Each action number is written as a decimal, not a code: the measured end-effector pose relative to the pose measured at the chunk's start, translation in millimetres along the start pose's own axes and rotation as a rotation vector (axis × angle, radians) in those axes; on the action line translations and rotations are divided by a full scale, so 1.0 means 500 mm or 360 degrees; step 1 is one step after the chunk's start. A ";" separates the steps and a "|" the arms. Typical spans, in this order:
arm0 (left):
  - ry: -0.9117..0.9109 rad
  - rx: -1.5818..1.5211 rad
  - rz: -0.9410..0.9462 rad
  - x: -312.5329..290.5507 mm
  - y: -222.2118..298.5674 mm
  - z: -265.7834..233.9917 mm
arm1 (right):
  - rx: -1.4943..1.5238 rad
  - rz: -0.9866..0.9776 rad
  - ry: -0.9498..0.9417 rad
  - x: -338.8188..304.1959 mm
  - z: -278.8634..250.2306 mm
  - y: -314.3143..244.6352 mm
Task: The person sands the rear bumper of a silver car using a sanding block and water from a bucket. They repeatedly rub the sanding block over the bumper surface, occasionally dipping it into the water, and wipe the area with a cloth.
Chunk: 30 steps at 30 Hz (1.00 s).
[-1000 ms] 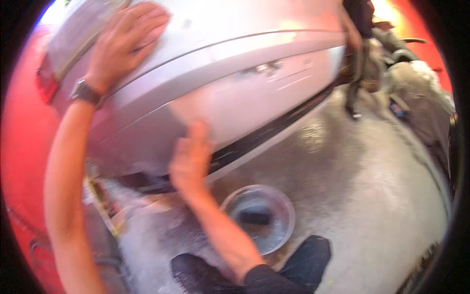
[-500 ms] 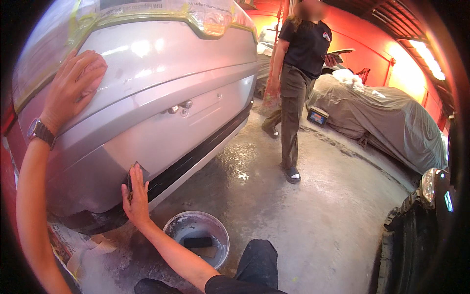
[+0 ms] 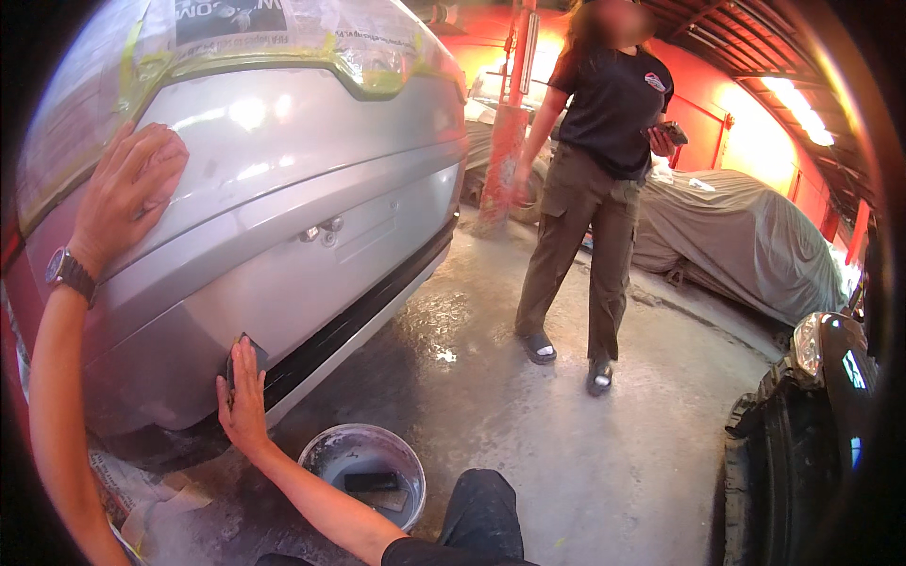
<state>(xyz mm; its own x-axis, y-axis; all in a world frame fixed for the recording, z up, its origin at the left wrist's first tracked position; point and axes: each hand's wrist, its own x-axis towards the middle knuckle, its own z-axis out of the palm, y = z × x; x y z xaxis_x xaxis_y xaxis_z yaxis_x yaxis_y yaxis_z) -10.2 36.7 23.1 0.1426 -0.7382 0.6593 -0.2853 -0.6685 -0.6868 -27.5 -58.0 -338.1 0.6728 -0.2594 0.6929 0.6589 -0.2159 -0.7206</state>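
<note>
My left hand (image 3: 121, 200), with a watch on its wrist, presses a crumpled pinkish cloth (image 3: 170, 162) to the upper part of a silver car's rear panel (image 3: 311, 123). Lower down, my right hand (image 3: 243, 401) holds a dark sanding pad (image 3: 259, 355) against the dull grey patch near the bumper's black strip (image 3: 368, 297). Its fingers point upward and cover most of the pad. Below stands a bucket (image 3: 419, 476) of greyish water with a dark block (image 3: 370, 482) in it.
Taped plastic and newspaper masking (image 3: 377, 42) covers the car's upper part. A person (image 3: 599, 160) stands on the wet floor (image 3: 566, 453), holding a phone-like device (image 3: 672, 133). Behind is a covered car (image 3: 746, 241). A dark car part with a headlight (image 3: 807, 349) stands at right.
The person has stepped closer, and their device is held differently. My right hand and the pad appear slightly lower and further left, as the whole view shifts. My left hand stays on the panel.
</note>
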 end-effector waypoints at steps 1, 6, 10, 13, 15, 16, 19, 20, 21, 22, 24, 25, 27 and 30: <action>0.0001 -0.0006 -0.0001 0.000 0.001 0.003 | -0.0008 0.0003 -0.0004 -0.001 -0.001 0.003; 0.0007 0.0009 0.0001 -0.003 -0.005 0.004 | -0.0013 0.0023 -0.0040 0.001 -0.002 0.000; -0.0002 0.0004 -0.0004 -0.001 -0.001 -0.005 | -0.0006 0.0000 -0.0045 0.001 -0.010 -0.006; 0.0007 -0.0001 -0.0014 -0.001 0.004 -0.004 | -0.0038 -0.0014 -0.0036 0.000 -0.019 -0.004; 0.0013 0.0015 -0.0003 -0.013 -0.003 0.000 | -0.0042 -0.0008 -0.0037 -0.010 -0.001 -0.005; 0.0031 0.0026 0.0008 -0.011 -0.007 0.007 | -0.0128 -0.0007 -0.0050 -0.004 -0.001 0.006; -0.0178 0.0059 0.0090 -0.020 -0.020 0.015 | -0.0207 0.0095 -0.0133 -0.008 0.001 0.032; -0.0197 0.0043 0.0128 -0.011 -0.024 0.011 | -0.0164 0.0134 -0.0130 0.015 -0.007 0.022; -0.0202 0.0081 0.0171 -0.010 -0.035 0.003 | -0.0043 0.0132 -0.0114 0.052 -0.002 -0.034; -0.0160 0.0041 0.0208 -0.007 -0.042 0.007 | 0.0047 0.0044 -0.0121 0.095 -0.002 -0.078; -0.0082 0.0112 0.0272 0.008 -0.015 -0.004 | 0.0138 -0.0076 -0.0092 0.150 -0.001 -0.117; -0.0037 0.0098 0.0332 0.015 -0.006 -0.009 | 0.0147 -0.0099 -0.0061 0.153 -0.002 -0.117; -0.0013 0.0047 0.0395 0.020 -0.006 -0.027 | -0.0001 -0.0179 -0.0244 0.109 -0.042 -0.075; -0.0104 -0.0049 0.0350 0.023 -0.009 -0.031 | -0.0080 0.0036 -0.0165 0.037 -0.053 -0.047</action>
<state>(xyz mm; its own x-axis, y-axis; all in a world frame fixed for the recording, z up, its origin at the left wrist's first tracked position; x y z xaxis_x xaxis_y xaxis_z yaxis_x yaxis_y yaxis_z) -21.9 32.7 38.5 0.1347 -0.8709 0.4727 -0.3447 -0.4884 -0.8016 -39.6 -82.4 -308.9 0.7202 -0.1666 0.6735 0.6272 -0.2585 -0.7347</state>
